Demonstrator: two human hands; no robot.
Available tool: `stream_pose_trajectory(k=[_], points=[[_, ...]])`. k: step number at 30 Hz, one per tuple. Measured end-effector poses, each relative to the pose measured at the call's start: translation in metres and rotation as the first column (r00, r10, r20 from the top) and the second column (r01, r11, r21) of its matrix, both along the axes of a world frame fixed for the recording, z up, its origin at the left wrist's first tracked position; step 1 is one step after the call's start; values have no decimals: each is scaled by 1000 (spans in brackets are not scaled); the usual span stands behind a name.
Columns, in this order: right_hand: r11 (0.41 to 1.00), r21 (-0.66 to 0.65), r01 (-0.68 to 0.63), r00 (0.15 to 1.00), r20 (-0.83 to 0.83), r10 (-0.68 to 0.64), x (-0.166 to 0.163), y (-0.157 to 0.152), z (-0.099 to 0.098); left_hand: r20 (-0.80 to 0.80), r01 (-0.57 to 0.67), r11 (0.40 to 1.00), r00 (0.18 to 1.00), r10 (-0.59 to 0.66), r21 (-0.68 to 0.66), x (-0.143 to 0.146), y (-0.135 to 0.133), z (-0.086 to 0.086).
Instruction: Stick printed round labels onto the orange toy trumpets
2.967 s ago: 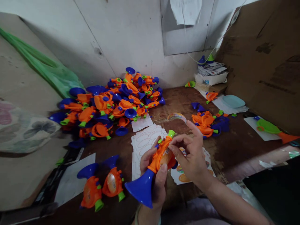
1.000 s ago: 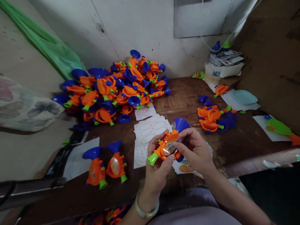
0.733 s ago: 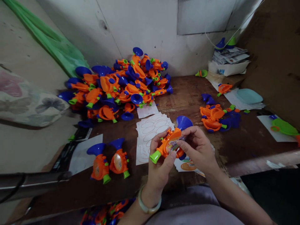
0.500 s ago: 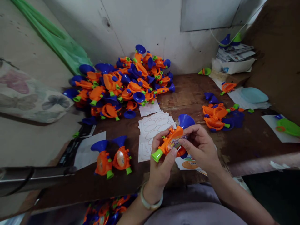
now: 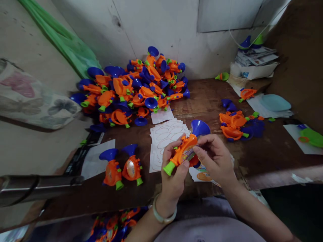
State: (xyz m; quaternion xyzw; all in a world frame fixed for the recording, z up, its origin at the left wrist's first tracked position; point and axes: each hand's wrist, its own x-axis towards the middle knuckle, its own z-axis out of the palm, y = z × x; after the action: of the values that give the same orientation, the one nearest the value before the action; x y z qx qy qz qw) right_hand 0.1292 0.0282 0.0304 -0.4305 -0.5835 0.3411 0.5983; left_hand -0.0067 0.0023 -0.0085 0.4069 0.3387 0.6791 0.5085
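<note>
I hold an orange toy trumpet (image 5: 185, 148) with a blue bell and a green mouthpiece above the table's near edge. My left hand (image 5: 174, 174) grips its body from below, thumb on the side. My right hand (image 5: 214, 158) pinches at a coloured sticker on the trumpet's side. Under my hands lie white peeled sticker sheets (image 5: 164, 137) and a printed sticker sheet (image 5: 202, 174).
A big heap of the same trumpets (image 5: 133, 90) fills the far left corner. Two trumpets (image 5: 121, 168) stand at the near left. Loose orange and blue parts (image 5: 234, 122) lie right. A paper stack (image 5: 254, 64), a teal lid (image 5: 275, 102) and a dark bar (image 5: 37, 188) are around.
Three seconds ago the trumpet's bell pointed toward me; it now points away, mouthpiece toward me. Over the last second both hands have kept hold while the view shifted slightly.
</note>
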Motion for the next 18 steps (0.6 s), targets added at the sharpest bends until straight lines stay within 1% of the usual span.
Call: stream_pose_trajectory(k=[3,5,10,14,16,18], points=[[983,149,108,974,181,-134,-1,2,3,1,-12,999,1000,12,43,0,-2,1],[973,197,123,954,248,-171,0,4,5,3,-13,998,1000,13,62,1,-2,1],[981,161,109,939,308,-155,1,7,8,-22,-30,998,999,31,48,0,-2,2],[985,131,113,930,335,-151,0,5,2,-59,-57,998,997,57,8,-1,-1,-1],[972,173,160,918,336,-211,-1,7,-4,-55,-50,998,997,49,-24,0,-1,-1],[937,250,244,882,345,-322,1,13,-12,-34,-20,999,999,19,-45,0,-2,-1]])
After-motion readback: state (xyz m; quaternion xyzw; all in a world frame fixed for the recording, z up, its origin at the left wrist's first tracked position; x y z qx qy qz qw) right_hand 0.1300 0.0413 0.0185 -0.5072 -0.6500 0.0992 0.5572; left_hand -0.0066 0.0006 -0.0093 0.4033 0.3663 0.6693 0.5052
